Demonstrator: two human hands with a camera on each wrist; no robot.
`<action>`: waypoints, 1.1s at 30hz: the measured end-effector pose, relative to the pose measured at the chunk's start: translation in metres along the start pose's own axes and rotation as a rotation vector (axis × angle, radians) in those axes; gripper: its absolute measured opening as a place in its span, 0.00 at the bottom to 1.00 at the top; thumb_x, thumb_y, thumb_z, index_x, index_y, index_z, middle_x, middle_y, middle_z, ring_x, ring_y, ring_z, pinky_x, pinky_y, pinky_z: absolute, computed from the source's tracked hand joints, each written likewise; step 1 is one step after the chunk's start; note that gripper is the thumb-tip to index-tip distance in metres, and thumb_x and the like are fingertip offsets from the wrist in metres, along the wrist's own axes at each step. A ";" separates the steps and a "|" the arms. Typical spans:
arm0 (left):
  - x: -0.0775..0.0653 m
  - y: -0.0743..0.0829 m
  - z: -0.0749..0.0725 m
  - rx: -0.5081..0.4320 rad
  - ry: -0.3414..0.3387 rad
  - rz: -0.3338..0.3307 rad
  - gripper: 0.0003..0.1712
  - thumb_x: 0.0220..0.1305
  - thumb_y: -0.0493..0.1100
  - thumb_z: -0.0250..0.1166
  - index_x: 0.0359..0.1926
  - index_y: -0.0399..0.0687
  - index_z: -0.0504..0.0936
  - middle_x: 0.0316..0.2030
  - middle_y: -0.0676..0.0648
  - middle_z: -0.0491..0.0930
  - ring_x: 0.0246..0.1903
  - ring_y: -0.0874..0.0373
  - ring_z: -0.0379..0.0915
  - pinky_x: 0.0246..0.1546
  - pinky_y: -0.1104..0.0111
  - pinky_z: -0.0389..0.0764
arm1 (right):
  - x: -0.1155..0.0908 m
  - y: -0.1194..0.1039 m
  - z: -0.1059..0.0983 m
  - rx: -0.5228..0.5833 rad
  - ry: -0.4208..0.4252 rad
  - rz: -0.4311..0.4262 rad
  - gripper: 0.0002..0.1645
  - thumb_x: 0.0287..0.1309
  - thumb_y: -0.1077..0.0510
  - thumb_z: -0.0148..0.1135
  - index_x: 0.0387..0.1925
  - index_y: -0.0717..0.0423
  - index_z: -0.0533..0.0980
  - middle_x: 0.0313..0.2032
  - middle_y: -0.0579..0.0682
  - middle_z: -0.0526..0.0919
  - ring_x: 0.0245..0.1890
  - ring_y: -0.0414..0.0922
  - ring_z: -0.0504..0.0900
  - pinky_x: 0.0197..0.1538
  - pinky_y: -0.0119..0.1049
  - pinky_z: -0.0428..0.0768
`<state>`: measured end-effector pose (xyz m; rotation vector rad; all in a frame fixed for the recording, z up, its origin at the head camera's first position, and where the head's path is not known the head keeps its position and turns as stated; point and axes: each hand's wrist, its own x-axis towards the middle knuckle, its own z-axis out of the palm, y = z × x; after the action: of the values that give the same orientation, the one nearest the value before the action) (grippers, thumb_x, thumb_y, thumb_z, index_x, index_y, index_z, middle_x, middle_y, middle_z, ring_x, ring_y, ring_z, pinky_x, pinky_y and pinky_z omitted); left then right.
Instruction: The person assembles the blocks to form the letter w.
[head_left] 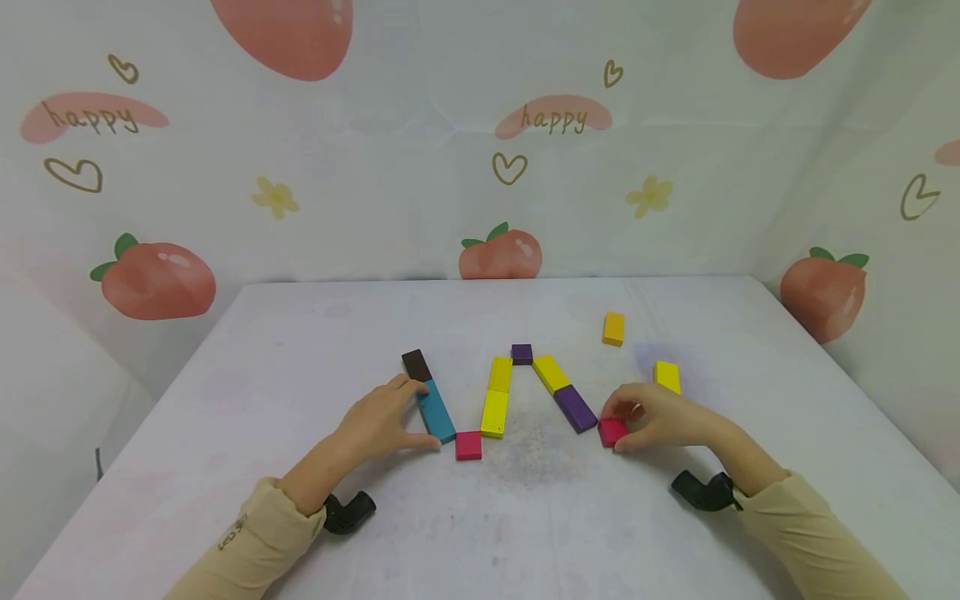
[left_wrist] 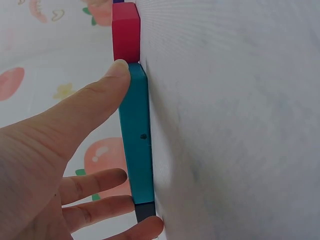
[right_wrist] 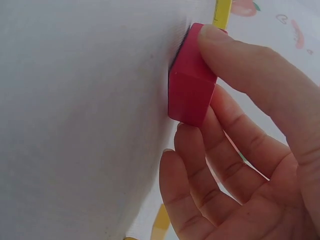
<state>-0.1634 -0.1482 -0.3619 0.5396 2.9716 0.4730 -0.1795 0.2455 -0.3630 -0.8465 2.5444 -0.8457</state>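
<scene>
My left hand (head_left: 377, 421) rests beside a teal block (head_left: 437, 414), its fingers spread and fairly straight. In the left wrist view the thumb touches the teal block's end, near a red block (left_wrist: 126, 32), and the fingertips lie by the dark block (head_left: 416, 365) at the other end. My right hand (head_left: 662, 415) pinches a second red block (right_wrist: 192, 95) between thumb and fingers, low on the table. This block sits right at the lower end of a slanting purple block (head_left: 576, 408).
Two yellow blocks (head_left: 494, 413) form a slanting bar beside the left red block. A small purple block (head_left: 522, 354) tops the zigzag, followed by another yellow block (head_left: 551, 372). Further right lie an orange-yellow block (head_left: 613, 329) and a yellow block (head_left: 667, 377) behind the right hand.
</scene>
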 end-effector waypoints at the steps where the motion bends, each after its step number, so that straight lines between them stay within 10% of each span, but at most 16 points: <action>1: 0.000 0.000 0.000 -0.001 0.000 -0.001 0.45 0.42 0.61 0.73 0.56 0.40 0.72 0.56 0.39 0.72 0.50 0.45 0.73 0.52 0.53 0.77 | 0.000 0.000 0.000 0.000 0.000 -0.002 0.18 0.46 0.52 0.71 0.38 0.54 0.76 0.36 0.44 0.80 0.37 0.34 0.74 0.44 0.27 0.78; 33: 0.000 -0.001 0.001 0.005 0.019 0.024 0.44 0.42 0.61 0.74 0.55 0.40 0.72 0.54 0.40 0.73 0.48 0.47 0.74 0.50 0.55 0.78 | 0.001 0.000 0.000 0.020 -0.013 0.001 0.19 0.46 0.53 0.71 0.39 0.55 0.76 0.37 0.45 0.80 0.38 0.34 0.75 0.46 0.28 0.78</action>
<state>-0.1633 -0.1489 -0.3631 0.5750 2.9878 0.4762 -0.1803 0.2445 -0.3635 -0.8411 2.5208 -0.8616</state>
